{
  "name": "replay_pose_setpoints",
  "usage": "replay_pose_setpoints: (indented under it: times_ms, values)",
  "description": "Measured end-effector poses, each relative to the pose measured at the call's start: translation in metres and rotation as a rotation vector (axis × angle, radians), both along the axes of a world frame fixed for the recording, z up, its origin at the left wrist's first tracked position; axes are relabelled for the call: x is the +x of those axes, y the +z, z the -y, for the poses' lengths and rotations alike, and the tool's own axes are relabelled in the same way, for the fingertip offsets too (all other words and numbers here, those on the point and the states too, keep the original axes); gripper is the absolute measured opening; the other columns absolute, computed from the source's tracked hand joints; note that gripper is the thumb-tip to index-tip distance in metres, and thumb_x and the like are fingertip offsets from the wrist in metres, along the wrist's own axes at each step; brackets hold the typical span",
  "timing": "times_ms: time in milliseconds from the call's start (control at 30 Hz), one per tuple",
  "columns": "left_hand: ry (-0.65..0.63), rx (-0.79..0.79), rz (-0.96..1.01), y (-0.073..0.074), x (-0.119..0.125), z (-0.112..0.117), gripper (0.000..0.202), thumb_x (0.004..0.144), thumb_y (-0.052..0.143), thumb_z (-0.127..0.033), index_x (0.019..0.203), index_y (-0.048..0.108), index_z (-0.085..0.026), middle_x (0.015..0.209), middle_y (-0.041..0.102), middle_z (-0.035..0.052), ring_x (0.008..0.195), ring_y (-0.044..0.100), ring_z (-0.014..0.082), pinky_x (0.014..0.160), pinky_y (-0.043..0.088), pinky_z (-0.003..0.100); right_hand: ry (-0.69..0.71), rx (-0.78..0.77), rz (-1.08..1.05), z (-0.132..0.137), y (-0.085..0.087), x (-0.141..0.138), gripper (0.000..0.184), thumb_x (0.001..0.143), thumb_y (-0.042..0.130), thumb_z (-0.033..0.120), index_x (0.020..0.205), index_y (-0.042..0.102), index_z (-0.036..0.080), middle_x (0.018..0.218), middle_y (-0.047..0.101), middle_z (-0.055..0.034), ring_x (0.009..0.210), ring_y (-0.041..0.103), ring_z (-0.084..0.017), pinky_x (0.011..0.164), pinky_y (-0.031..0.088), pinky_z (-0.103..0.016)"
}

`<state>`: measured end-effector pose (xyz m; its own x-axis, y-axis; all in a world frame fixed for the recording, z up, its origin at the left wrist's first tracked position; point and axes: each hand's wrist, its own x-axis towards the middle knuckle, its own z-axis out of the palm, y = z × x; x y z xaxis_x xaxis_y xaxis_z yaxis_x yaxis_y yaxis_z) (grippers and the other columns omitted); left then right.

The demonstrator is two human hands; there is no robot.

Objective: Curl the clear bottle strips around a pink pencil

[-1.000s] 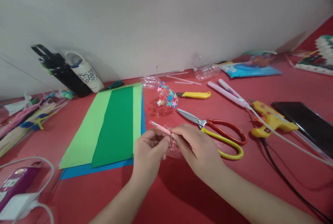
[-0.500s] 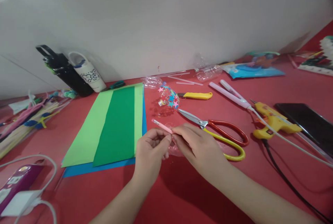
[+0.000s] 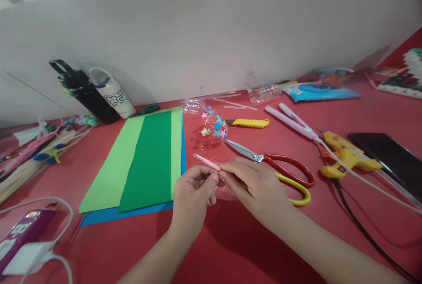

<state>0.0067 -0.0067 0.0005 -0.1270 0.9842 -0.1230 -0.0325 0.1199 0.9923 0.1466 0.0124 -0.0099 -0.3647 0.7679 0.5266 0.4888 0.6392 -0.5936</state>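
A pink pencil (image 3: 207,162) with an eraser end slants between my two hands above the table. My left hand (image 3: 194,191) is closed, its thumb and fingers pinched around the pencil from the left. From the other side, the fingertips of my right hand (image 3: 257,187) press together on the pencil's lower part; its far end is hidden by them. Clear crumpled plastic (image 3: 227,193) lies under my hands, partly covered. Large scissors (image 3: 283,163) with one red and one yellow handle lie just beyond my right hand. A clear plastic piece with star stickers (image 3: 216,125) sits past the pencil.
Green and blue paper sheets (image 3: 148,161) lie to the left. A yellow cutter (image 3: 250,123), pink straightener (image 3: 290,121), glue gun (image 3: 349,154) and phone (image 3: 389,154) are to the right. Bottles (image 3: 90,97) lean by the wall; a purple power strip (image 3: 26,231) lies front left.
My hands and the pencil stay nearly in place, with the right hand shifted very slightly. The whole view has moved a little.
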Motion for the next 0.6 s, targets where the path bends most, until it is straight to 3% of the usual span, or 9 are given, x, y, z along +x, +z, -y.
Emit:
replay_pose_setpoints:
  times_ms: [333, 600]
  values:
    - [-0.006, -0.023, 0.005, -0.0022, -0.0004, -0.0032, 0.011, 0.071, 0.062, -0.021, 0.063, 0.059, -0.016, 0.035, 0.049, -0.0062, 0.032, 0.036, 0.0037, 0.035, 0.026, 0.013, -0.031, 0.056, 0.057, -0.0014, -0.0029, -0.0021, 0.019, 0.091, 0.045, 0.015, 0.078, 0.058, 0.014, 0.065, 0.057, -0.0023, 0.057, 0.051, -0.014, 0.054, 0.036, -0.025]
    - [0.035, -0.008, 0.040, -0.0061, -0.0001, -0.0039, 0.011, 0.070, 0.065, -0.023, 0.064, 0.060, -0.015, 0.036, 0.049, -0.0064, 0.033, 0.037, 0.0037, 0.034, 0.027, 0.014, 0.007, 0.004, 0.056, -0.0025, -0.0024, -0.0030, 0.022, 0.093, 0.041, 0.016, 0.081, 0.059, 0.014, 0.068, 0.057, -0.0036, 0.060, 0.051, -0.015, 0.057, 0.038, -0.026]
